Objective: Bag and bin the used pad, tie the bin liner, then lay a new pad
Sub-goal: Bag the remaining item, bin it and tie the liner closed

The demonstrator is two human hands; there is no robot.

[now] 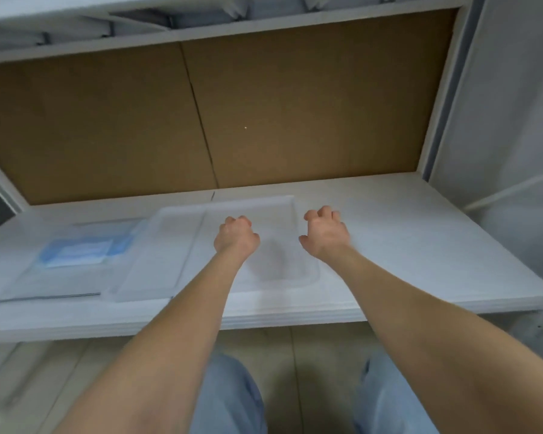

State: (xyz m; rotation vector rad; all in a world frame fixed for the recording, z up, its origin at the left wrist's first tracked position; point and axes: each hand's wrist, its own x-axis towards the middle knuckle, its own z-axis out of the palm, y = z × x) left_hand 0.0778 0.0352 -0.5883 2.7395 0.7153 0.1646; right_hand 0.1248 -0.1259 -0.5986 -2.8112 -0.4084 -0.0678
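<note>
Two bare forearms reach forward in the head view, over the front edge of a white surface (pixel 405 245). The left hand (pixel 237 236) hovers over a translucent tray (pixel 170 252), knuckles up and fingers curled tightly under; through the blur I cannot tell whether they pinch anything. The right hand (pixel 325 234) is just beside the tray's right edge, over bare surface, its fingers half-bent like a claw and its thumb held apart, with nothing seen in its grasp. The tray lies flat near the middle of the surface, its long side running left to right as seen and skewed slightly, the near left corner closest to the front edge. It is thin, frosted plastic with rounded corners, a low raised rim and a faint crease down its left part. To its left, just beside or slightly under its left edge, lies a blue packet (pixel 79 252): flat, rectangular, pale blue with a white panel, inside a larger clear wrapper, long side also left to right. Behind stands a matte brown back panel (pixel 295 104) split by a dark slanting seam. A white shelf (pixel 201 31) runs above. Below are light blue trousers (pixel 232 402) and a pale floor (pixel 276 343).
</note>
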